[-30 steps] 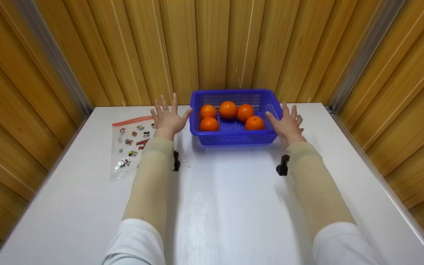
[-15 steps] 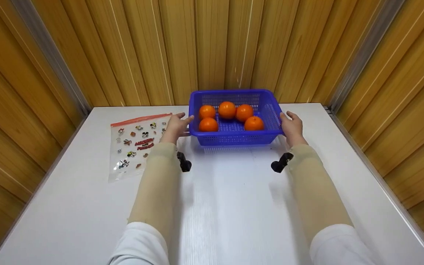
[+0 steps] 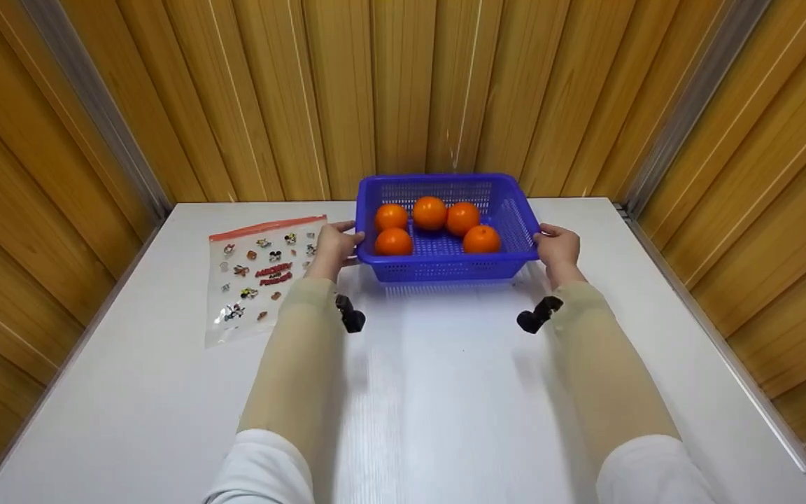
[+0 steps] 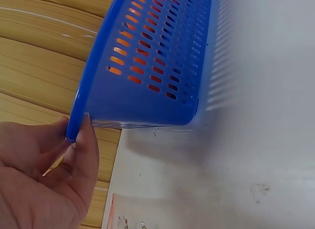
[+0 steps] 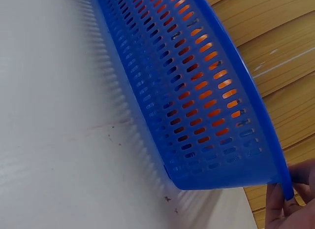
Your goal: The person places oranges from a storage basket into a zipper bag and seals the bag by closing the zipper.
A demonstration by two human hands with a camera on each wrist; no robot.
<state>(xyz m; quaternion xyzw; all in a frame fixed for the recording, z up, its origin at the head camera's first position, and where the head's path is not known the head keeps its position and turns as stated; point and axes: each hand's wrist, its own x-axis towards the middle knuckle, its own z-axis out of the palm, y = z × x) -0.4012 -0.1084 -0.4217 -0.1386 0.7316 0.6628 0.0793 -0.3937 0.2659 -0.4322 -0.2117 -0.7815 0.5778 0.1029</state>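
Observation:
A blue-purple plastic basket (image 3: pixel 445 269) with slotted walls stands at the back of the white table in the head view. Several oranges (image 3: pixel 429 213) lie inside it. My left hand (image 3: pixel 336 246) pinches the basket's left rim, thumb on one side and fingers beneath, as the left wrist view shows. At the opposite end, my right hand (image 3: pixel 558 249) grips the right rim. In the right wrist view only part of that hand (image 5: pixel 295 199) shows, at the lower right corner. Whether the basket's base touches the table, I cannot tell.
Left of the basket, a clear zip bag (image 3: pixel 263 280) with a red top strip and cartoon prints lies flat on the white table (image 3: pixel 431 392). Wood-patterned walls (image 3: pixel 403 91) enclose the back and both sides. A dark camera mount sits on each wrist.
Both hands had spread fingers beside the basket; they moved in and took hold of its side rims. The basket has since shifted slightly toward me, oranges inside.

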